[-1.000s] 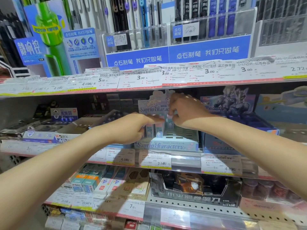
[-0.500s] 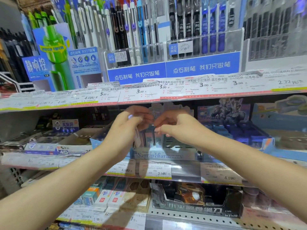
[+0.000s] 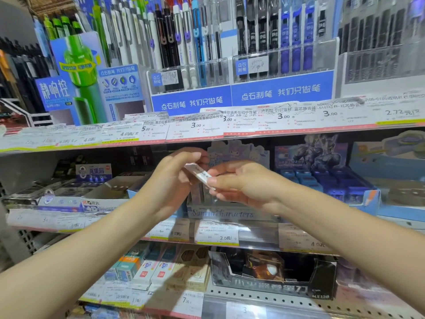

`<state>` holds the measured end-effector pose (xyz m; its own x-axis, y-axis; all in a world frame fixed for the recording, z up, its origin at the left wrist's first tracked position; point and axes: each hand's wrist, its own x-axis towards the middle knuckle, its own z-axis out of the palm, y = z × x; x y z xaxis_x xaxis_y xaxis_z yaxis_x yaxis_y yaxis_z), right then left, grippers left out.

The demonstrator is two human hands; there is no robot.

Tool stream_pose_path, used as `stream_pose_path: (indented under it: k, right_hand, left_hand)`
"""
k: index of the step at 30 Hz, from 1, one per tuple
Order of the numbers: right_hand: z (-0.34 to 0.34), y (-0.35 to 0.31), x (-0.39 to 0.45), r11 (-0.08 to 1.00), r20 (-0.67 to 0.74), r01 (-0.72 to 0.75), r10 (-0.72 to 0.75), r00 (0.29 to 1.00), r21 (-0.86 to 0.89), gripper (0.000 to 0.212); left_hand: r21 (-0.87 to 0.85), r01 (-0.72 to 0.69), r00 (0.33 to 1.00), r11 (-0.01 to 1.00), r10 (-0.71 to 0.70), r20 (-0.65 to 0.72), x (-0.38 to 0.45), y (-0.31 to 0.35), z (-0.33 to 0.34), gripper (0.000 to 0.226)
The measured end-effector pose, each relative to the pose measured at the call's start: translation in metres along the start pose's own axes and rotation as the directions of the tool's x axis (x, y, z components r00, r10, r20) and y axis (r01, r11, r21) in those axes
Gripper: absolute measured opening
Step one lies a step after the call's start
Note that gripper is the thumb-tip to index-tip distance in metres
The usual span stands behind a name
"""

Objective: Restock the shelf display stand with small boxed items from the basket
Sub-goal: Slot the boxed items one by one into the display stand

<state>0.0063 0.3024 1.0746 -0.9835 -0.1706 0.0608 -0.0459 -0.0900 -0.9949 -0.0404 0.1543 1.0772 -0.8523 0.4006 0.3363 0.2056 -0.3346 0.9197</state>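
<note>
White small box [image 3: 199, 174] pinched between left hand [image 3: 171, 180], right hand [image 3: 241, 183]

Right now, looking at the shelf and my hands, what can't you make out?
- Head view: print on the small white box is blurred, and both the left hand and right hand cover its ends.
- The display stand slots sit behind the hands, so how full they are is hidden.
- The basket is outside the frame.
- Small print on the price tags is too small.
</note>
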Motion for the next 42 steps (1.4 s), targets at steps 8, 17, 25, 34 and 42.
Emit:
stream_pose_path:
  k: [8, 17, 25, 34, 42]
  right_hand:
    - [-0.016, -0.003, -0.001, 0.955, 0.149, -0.193, 0.162, 0.976, 0.225, 0.015]
    - [-0.015, -0.004, 0.005, 0.868, -0.042, 0.111, -0.150, 0.988, -0.483, 0.011]
    - [-0.038, -0.015, 0.019, 0.536, -0.020, 0.197, -0.372, 0.928, -0.821, 0.054]
    - [-0.045, -0.004, 0.041, 0.282, -0.038, 0.092, -0.422, 0.906, -0.955, 0.029]
    - [-0.044, 0.000, 0.044, 0.281, -0.041, 0.087, -0.420, 0.907, -0.956, 0.027]
  left_hand:
    - [0.191, -0.075, 0.993, 0.979, 0.055, 0.109, 0.007, 0.003, -0.018, 0.021]
    - [0.576, -0.113, 0.986, 0.809, 0.021, 0.165, 0.015, 0.014, -0.009, 0.012]
    - [0.930, -0.311, 0.949, 0.197, 0.007, 0.316, 0.012, -0.001, -0.018, 0.055]
    - [0.933, -0.360, 0.885, 0.025, -0.308, 0.349, 0.007, -0.002, -0.018, 0.073]
    - [0.931, -0.361, 0.882, 0.050, -0.304, 0.359, 0.009, -0.003, -0.019, 0.069]
